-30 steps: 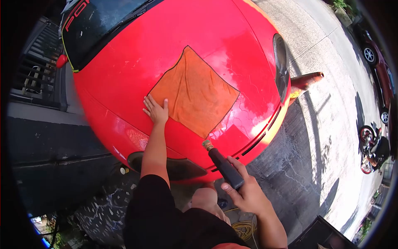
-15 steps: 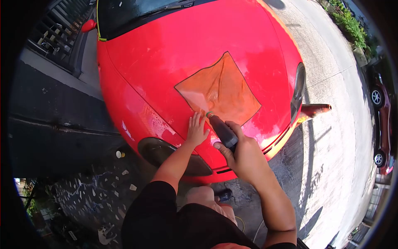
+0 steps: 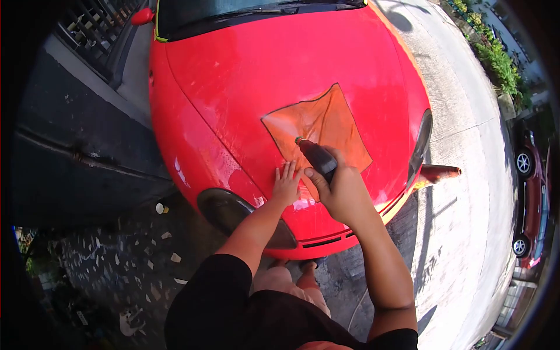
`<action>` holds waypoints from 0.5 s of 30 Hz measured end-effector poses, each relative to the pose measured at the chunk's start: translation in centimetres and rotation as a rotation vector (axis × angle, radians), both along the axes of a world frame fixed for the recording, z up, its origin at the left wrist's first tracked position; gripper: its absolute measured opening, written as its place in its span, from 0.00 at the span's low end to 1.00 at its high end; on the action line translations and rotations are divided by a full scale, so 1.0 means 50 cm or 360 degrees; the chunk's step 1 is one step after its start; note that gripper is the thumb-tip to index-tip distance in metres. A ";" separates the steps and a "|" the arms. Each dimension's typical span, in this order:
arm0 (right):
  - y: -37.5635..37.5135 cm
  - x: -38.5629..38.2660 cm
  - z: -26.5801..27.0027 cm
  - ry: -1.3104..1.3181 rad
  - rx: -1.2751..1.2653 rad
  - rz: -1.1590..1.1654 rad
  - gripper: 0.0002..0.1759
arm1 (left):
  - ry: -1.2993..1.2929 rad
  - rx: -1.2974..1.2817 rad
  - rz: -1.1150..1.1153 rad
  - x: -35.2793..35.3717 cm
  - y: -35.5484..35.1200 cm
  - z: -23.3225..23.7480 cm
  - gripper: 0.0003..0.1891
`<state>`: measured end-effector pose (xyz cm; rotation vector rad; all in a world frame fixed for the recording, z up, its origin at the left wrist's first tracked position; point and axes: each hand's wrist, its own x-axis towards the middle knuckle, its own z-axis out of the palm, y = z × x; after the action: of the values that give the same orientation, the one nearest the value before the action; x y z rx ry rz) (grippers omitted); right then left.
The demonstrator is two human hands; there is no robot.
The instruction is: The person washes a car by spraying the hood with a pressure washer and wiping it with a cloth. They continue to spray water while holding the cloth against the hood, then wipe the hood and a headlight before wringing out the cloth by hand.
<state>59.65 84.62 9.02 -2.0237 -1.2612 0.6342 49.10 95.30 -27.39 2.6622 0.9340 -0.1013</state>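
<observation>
Orange cloth [image 3: 329, 119] on red bonnet [image 3: 251, 70], left hand [image 3: 286, 186] fingers splayed at its edge, right hand [image 3: 343, 195] fingers clenched round nozzle [image 3: 315, 154]

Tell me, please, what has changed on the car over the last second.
The right hand raised the hose nozzle from in front of the bumper to over the orange cloth. The left hand stayed flat on the red hood at the cloth's edge; the cloth stayed spread.

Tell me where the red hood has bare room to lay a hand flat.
Free: hood between orange cloth and windscreen, also left of the cloth. Crowded: cloth's near corner, where left hand, right hand and hose nozzle meet.
</observation>
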 end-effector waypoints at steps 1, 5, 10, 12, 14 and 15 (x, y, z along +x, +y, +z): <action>0.005 0.015 -0.009 -0.0034 0.0045 -0.0048 0.31 | 0.0060 -0.0001 -0.0020 0.000 0.002 0.014 0.53; 0.009 0.088 -0.018 -0.0052 0.0142 -0.0212 0.32 | -0.0174 -0.0461 0.0170 0.037 0.060 0.061 0.46; -0.008 0.102 -0.020 0.0038 0.0173 -0.0153 0.30 | -0.0061 0.0046 0.0519 0.091 0.221 0.085 0.62; -0.003 0.118 -0.021 -0.0016 0.0142 -0.0220 0.30 | 0.0111 0.0010 0.0520 0.090 0.251 0.123 0.68; 0.011 0.150 -0.023 -0.0026 0.0149 -0.0324 0.30 | 0.0319 -0.0065 0.0505 0.083 0.256 0.140 0.74; 0.016 0.167 -0.018 -0.0054 0.0126 -0.0362 0.29 | 0.0313 -0.0063 0.0510 0.082 0.257 0.132 0.75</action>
<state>68.00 85.44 8.12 -2.0805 -1.0382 0.4375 53.21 108.13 -20.76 2.4621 1.3923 -0.3076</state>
